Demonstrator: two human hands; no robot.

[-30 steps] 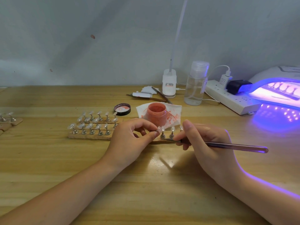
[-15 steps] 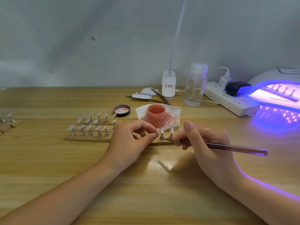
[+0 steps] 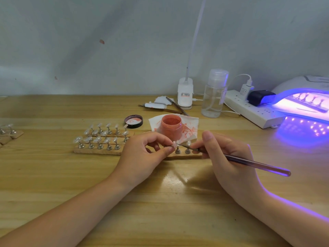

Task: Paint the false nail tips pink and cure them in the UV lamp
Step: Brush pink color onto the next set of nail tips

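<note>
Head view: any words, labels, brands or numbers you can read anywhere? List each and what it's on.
Nothing can be read for certain.
White lamp base: small label with a red and a dark line of print, too blurred to read.
Clear bottle: label at its right edge, turned away, unreadable.
White charger: grey fine print, too small to read.
Pink jar, jar lid, power strip, UV lamp: no text visible.

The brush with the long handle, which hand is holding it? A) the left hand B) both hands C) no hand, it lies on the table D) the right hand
D: the right hand grips the brush, its tip at the nail tip that the left hand pinches.
</note>
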